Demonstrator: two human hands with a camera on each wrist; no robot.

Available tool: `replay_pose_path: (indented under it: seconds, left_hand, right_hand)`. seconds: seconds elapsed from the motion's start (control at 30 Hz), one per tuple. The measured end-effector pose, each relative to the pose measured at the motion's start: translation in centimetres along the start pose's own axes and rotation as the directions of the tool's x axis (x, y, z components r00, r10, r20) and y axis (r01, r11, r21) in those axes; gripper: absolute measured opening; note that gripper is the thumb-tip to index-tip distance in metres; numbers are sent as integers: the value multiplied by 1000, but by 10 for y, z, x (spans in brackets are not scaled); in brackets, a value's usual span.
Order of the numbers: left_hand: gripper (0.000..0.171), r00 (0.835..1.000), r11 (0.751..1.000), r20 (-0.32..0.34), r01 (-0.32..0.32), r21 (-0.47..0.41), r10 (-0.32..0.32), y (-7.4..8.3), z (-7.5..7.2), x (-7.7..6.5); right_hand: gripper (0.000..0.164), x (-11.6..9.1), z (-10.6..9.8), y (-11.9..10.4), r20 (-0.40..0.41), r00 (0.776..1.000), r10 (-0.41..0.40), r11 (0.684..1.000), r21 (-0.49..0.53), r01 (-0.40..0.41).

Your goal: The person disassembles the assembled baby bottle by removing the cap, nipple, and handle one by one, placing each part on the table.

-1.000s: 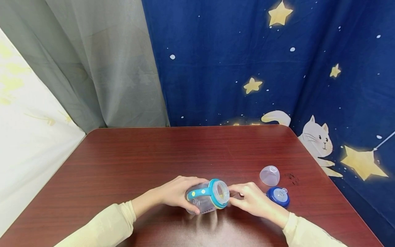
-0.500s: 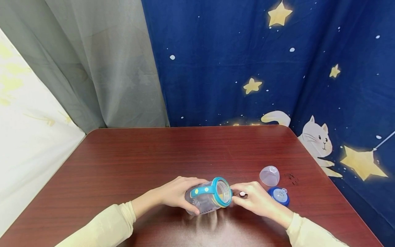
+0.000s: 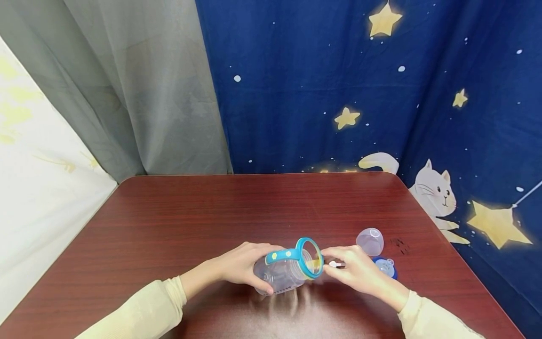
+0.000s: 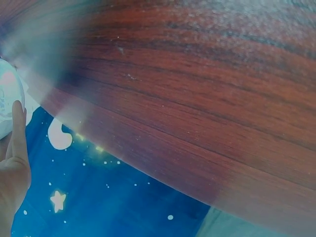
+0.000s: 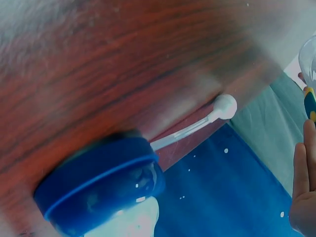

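Observation:
A clear baby bottle (image 3: 277, 275) lies tilted over the table, its mouth facing right. My left hand (image 3: 243, 264) grips its body from the left. In the left wrist view only the edge of the bottle (image 4: 9, 96) shows, with fingers on it. A turquoise handle ring (image 3: 302, 258) with yellow dots stands around the bottle's mouth end, partly ahead of the neck. My right hand (image 3: 357, 269) pinches the ring's right edge between thumb and fingers. Behind that hand, a straw with a white weighted end (image 5: 225, 107) runs from the blue collar (image 5: 98, 173).
A clear dome cap (image 3: 370, 242) stands on the reddish-brown table (image 3: 211, 207) at the right. The collar's nipple (image 3: 386, 267) sits just below it, partly hidden by the right hand. Curtains border the table's far side.
The turquoise ring has slid right and up along the bottle's neck, the right hand moving with it. The left hand and bottle body have stayed nearly still. More of the straw's white end shows.

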State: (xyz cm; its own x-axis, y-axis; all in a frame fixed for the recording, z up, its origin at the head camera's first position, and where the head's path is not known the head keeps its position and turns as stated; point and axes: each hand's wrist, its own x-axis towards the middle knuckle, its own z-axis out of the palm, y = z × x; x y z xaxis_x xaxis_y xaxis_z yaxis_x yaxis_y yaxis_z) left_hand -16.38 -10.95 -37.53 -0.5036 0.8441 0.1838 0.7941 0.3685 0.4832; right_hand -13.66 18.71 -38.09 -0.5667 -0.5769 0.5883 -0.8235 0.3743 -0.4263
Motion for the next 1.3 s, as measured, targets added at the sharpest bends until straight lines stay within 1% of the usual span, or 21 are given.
replay_pose_path:
  seconds: [0.07,0.23,0.43,0.73,0.9,1.13,1.3]
  left_hand:
    - [77,1000,1000,-1,-1,8,1,0,0,0]
    - [71,1000,1000,-10,-17,-6,17,0,1,1]
    - [67,999,1000,-20,-26,-10,26,-1,2,1]
    - [73,999,999,-10,-35,-2,35,-1,1,2]
    - [73,1000,1000,-8,-21,21,22,0,1,1]
    - [77,1000,999,12,28,29,-28,2,0,0]
    - [78,999,1000,20,29,11,-29,1,1,0]
  right_hand:
    - [22,0,-3,0,2,1000,15,1000,-2,-15]
    - [25,-1,-8,-1,-1,999,39,999,-15,-39]
    - [27,0,-13,0,-33,999,-5,999,-40,3]
    - [21,0,-18,2,-66,997,-49,998,-42,46]
    - [22,1,-22,2,-80,994,-69,996,-58,64]
    - [23,3,-29,-1,-63,997,-33,996,-83,28]
    - [24,4,-34,-2,-73,997,-34,994,-110,26]
